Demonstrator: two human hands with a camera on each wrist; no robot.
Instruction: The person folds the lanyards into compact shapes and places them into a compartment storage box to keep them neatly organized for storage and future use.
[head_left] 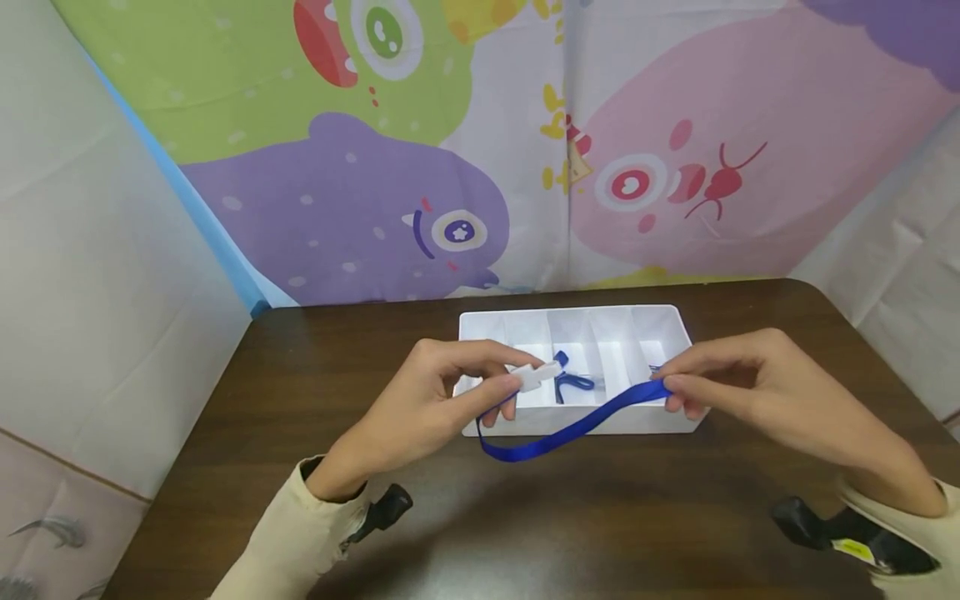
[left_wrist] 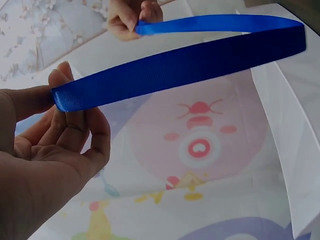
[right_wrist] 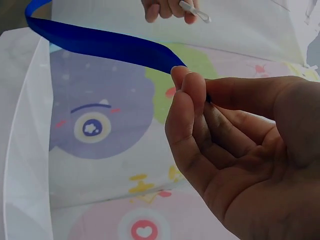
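A blue ribbon (head_left: 551,442) sags in a shallow curve between my two hands, above the front of a white divided tray (head_left: 585,421). My left hand (head_left: 450,387) pinches one end of it, together with a small white plastic piece (head_left: 532,377) that looks like a clip. The other end is pinched between thumb and fingers of my right hand (head_left: 738,375). In the left wrist view the ribbon (left_wrist: 180,65) shows broad and ribbed. The white piece (right_wrist: 197,11) sticks out past the left fingers in the right wrist view.
Inside one compartment of the tray lies a folded dark blue strap (head_left: 576,382); a bit of blue shows in the right-end compartment. The tray stands on a dark wooden table (head_left: 337,358). Behind hangs a cloth printed with cartoon creatures (head_left: 450,167), with pale cloth at both sides.
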